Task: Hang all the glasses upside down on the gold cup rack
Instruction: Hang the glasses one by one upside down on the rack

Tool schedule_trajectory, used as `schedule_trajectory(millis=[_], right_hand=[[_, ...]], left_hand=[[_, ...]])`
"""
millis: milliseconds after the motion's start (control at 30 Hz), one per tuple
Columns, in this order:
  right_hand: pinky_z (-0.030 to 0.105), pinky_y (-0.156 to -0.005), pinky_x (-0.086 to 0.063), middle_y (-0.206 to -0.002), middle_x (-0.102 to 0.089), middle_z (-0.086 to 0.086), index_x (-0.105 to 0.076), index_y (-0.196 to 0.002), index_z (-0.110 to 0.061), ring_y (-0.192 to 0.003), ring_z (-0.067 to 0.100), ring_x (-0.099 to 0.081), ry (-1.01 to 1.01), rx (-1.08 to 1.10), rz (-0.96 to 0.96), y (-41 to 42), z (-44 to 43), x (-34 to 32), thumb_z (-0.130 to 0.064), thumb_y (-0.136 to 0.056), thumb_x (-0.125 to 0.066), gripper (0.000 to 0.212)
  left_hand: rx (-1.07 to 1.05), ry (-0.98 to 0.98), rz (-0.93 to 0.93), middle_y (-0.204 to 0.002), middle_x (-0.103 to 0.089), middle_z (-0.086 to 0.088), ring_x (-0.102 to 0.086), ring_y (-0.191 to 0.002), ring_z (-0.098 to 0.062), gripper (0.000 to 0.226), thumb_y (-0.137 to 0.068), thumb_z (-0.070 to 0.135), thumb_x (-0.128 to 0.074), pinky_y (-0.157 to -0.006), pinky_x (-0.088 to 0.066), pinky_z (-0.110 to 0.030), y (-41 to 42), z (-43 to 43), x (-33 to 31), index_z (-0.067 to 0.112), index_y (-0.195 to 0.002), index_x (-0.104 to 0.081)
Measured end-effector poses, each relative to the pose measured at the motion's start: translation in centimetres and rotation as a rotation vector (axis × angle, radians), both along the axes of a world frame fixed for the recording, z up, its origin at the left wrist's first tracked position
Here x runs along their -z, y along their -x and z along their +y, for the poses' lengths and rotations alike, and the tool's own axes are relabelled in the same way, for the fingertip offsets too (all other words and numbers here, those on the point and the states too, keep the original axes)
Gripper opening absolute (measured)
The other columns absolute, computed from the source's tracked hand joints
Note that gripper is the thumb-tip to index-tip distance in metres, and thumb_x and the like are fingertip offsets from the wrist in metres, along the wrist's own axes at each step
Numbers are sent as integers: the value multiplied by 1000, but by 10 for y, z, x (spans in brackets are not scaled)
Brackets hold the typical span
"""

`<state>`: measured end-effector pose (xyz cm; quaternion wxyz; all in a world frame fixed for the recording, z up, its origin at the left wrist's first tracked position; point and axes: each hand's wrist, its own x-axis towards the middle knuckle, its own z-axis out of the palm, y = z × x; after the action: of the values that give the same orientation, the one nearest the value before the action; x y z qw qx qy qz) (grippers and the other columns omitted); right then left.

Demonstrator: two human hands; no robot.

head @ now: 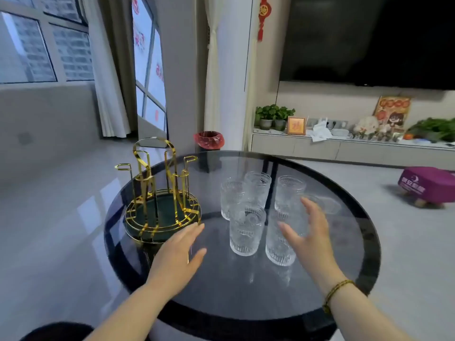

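A gold cup rack (161, 193) with a dark green base stands at the left of a round dark glass table (246, 286); its pegs are bare. Several clear ribbed glasses stand upright, clustered at the table's middle right; the nearest ones are a front left glass (246, 230) and a front right glass (279, 244). My left hand (179, 254) hovers open just in front of the rack's base, holding nothing. My right hand (310, 237) is open with fingers spread, right beside the front right glass and partly covering another glass (299, 212).
The table's black rim (369, 242) curves round on the right. Beyond it are a red-lined bin (209, 140), a purple stool (428, 184) on the floor and a low cabinet (344, 148) with plants under a wall screen.
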<state>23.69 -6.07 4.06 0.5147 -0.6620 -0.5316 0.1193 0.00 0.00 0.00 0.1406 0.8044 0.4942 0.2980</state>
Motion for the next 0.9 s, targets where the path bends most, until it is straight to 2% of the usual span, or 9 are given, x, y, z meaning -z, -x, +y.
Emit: schedule_trajectory(millis=[100,167,233,333,433,600,767,900], right_hand=[[46,-109,-29,-139,-31,4,-27,-131,-21,-128,21,-30,28,59,118,-4,-2,23,-19,-69,-72,77],[43,-108,-30,-134,-33,2,-26,-132,-20,-125,22,-33,29,78,121,-4,0,38,-17,-66,-74,82],[37,-108,-28,-130,-32,-6,-23,-133,-22,-126,18,-31,31,76,174,-5,6,48,-17,-65,-75,86],[27,-105,-20,-143,-25,-6,-10,-136,-32,-129,6,-21,41,43,308,-2,11,61,-17,-65,-74,97],[28,-104,-20,-148,-17,-4,-3,-136,-36,-124,-2,-15,60,54,409,0,16,70,-18,-65,-75,103],[38,-106,-27,-148,-18,-6,0,-134,-41,-134,13,-18,119,42,395,-2,21,75,-22,-61,-78,109],[42,-102,-37,-144,-29,2,-9,-133,-34,-129,22,-31,163,91,351,-2,25,80,-25,-62,-77,99],[51,-94,-44,-138,-37,7,-16,-129,-30,-120,32,-43,213,126,352,-3,26,82,-29,-61,-76,91]], left_hand=[[4,53,116,-150,-23,4,-20,-135,-12,61,-90,33,-49,-111,-18,-29,-10,3,22,26,-140,-15],[15,99,241,-152,-12,4,-12,-138,-11,62,-92,40,-42,-113,-10,-29,-15,4,36,27,-141,-6],[17,91,344,-153,-8,4,-8,-139,-12,59,-92,45,-37,-113,-7,-30,-17,9,45,29,-141,-7],[31,87,400,-153,-11,5,-8,-138,-10,53,-92,48,-32,-113,-4,-30,-16,13,48,30,-140,-17],[24,84,405,-152,-12,6,-8,-138,-9,52,-92,49,-32,-113,-3,-29,-17,13,49,32,-139,-18],[18,94,394,-152,-13,7,-9,-138,-9,52,-92,50,-33,-113,-3,-29,-17,14,48,33,-139,-18],[16,110,378,-152,-14,7,-9,-138,-9,51,-92,49,-34,-113,-4,-30,-17,13,48,33,-138,-20],[22,117,359,-151,-16,7,-10,-138,-10,51,-92,48,-35,-113,-4,-30,-17,12,47,32,-138,-22]])
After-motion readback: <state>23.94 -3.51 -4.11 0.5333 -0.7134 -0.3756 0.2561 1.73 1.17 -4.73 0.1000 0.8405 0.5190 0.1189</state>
